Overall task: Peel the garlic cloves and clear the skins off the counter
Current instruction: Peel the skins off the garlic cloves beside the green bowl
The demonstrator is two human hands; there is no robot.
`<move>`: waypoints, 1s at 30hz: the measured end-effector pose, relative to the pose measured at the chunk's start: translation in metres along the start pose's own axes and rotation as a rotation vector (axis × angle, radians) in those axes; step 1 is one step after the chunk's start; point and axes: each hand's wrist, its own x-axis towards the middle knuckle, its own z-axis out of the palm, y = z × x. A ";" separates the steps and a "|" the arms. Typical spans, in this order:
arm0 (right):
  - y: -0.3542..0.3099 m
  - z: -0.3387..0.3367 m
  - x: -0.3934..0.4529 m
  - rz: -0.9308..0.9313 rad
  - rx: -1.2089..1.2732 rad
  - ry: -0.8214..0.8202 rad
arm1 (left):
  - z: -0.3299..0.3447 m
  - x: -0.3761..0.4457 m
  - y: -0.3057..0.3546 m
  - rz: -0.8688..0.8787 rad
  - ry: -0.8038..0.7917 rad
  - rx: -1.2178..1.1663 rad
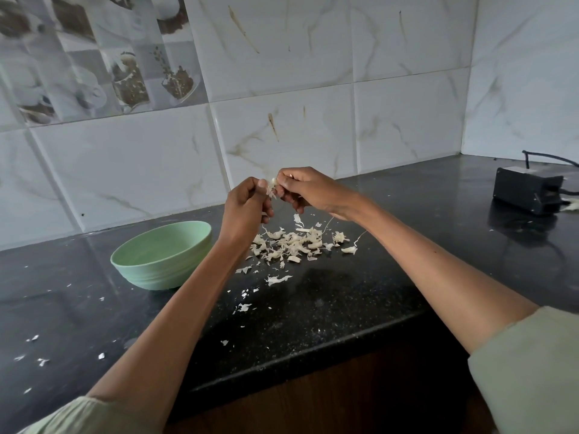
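Garlic clove (272,184) mostly hidden between fingers; bowl (163,255) interior unseen.

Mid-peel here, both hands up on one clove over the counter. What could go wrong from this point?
1. The garlic clove, pinched between left hand and right hand, is held beside the green bowl, not over it; if it slips, it may land in the skin pile.
2. Loose flakes near the counter edge could be brushed to the floor.

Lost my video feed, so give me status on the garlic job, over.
Left hand and right hand pinching one garlic clove, mid-peel. Skins piled on counter, uncleared. Green bowl left, nothing blocking.
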 end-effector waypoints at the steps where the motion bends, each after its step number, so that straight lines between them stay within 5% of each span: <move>1: 0.000 -0.002 -0.001 0.002 0.036 -0.002 | 0.000 0.000 -0.001 0.014 0.005 0.043; 7: -0.001 -0.008 -0.001 0.055 0.274 0.019 | -0.004 0.001 0.000 0.067 -0.025 0.302; 17: 0.001 -0.014 -0.001 0.049 0.157 0.109 | -0.009 0.001 0.010 0.048 -0.310 0.401; 30: 0.002 -0.012 -0.001 0.043 0.081 0.112 | -0.020 0.001 0.023 0.141 -0.338 0.507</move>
